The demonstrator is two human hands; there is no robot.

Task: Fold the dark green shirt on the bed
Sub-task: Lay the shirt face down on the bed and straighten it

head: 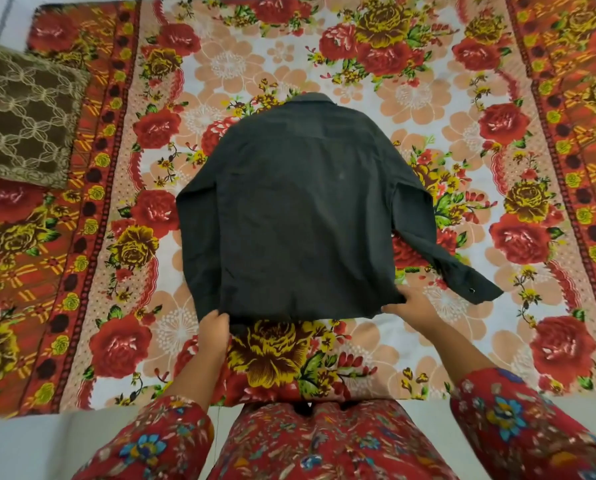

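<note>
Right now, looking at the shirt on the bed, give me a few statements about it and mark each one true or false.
1. The dark green shirt lies with its collar at the far end, away from the person. True.
2. Both hands are at the shirt's near hem. True: the left hand and the right hand each have a grip on a bottom corner.
3. The shirt is already folded in half. False: the body lies spread out flat.
4. The sleeve on the right lies out to the side, cuff on the bedsheet. True.
5. The brown patterned cushion rests on top of the shirt. False: it sits apart at the far left of the bed.
</note>
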